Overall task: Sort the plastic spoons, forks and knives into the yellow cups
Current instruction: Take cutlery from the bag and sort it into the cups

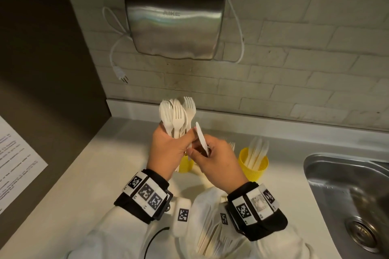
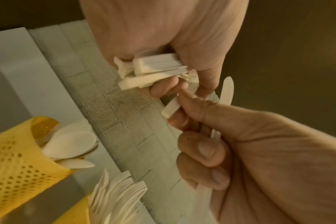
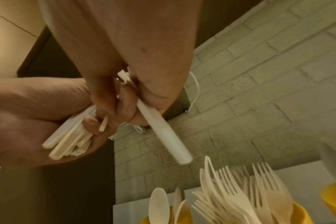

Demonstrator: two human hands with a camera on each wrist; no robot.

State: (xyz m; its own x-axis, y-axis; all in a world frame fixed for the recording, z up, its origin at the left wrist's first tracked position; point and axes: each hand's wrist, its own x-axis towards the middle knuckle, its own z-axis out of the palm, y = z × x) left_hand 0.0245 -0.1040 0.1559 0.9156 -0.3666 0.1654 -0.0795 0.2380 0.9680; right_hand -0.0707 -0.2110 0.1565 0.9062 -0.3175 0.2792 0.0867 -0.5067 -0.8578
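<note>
My left hand grips a bundle of white plastic forks and spoons, heads up, above the counter. Beside it my right hand pinches one white knife, blade pointing up, its handle still close to the bundle. In the left wrist view the bundle's handle ends stick out under my left hand and the knife sits in my right fingers. A yellow cup to the right holds knives. Another yellow cup is partly hidden behind my left hand. Below my hands stand a cup of spoons and a cup of forks.
A steel hand dryer hangs on the brick wall, its cord and plug dangling. A steel sink lies at the right. A plastic bag with more cutlery lies at the counter's front. A printed sheet is at the left.
</note>
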